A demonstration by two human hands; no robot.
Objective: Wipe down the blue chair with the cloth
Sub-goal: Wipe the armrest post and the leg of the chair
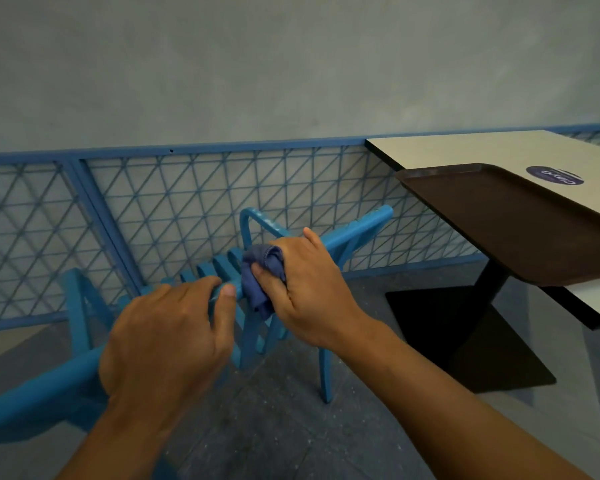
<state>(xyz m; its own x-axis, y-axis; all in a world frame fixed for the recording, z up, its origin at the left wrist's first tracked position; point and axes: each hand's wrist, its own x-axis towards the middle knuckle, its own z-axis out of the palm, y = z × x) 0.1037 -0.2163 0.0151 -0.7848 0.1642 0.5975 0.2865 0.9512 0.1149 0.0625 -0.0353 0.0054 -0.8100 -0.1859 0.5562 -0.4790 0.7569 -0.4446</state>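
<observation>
- Two hands work the top rail of the blue chair (354, 233): the right hand (305, 289) is clamped on a bunched blue cloth (260, 271), pressing it against the rail, while the left hand (163, 337) curls round the same rail just left of the cloth, steadying the frame.
- Cloth sits between both hands, wrapped partly over the rail, with a tail hanging down over the back slats.
- To wipe well, I judge the right hand should keep the cloth folded round the tube and slide along it toward the far right end, the left hand holding firm so the chair does not rock.
- Slats below the rail are narrow, with tight gaps; each probably needs its own pass.
- Right of the chair, a desk (465, 147) edge and a brown tray (499, 220) overhang nearby, limiting elbow room on that side.
- Behind, a blue mesh fence (153, 202) stands close; open floor lies near and to the left.
</observation>
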